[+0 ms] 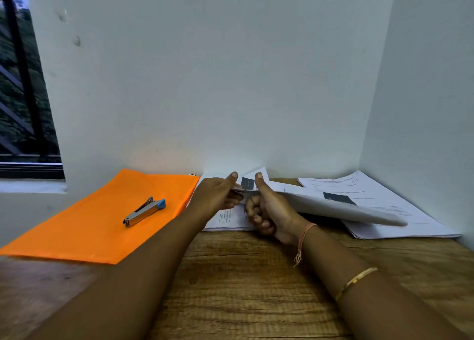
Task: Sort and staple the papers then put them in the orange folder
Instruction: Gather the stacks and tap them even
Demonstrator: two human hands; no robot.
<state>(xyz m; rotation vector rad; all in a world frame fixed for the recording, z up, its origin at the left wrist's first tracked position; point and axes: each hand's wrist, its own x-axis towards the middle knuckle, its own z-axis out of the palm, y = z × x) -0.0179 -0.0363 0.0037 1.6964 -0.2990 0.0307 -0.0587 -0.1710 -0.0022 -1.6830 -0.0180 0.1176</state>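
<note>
A thin set of papers is lifted off the wooden table, seen nearly edge-on and stretching to the right. My left hand pinches its near-left corner, thumb on top. Beside it my right hand grips the same edge, thumb up and fingers curled beneath. More printed papers lie flat under my hands, and another pile of papers lies at the right by the wall. The orange folder lies flat at the left. A silver stapler with a blue end rests on top of it.
The wooden table stands in a corner of white walls, back and right. A barred window is at the far left above a white ledge.
</note>
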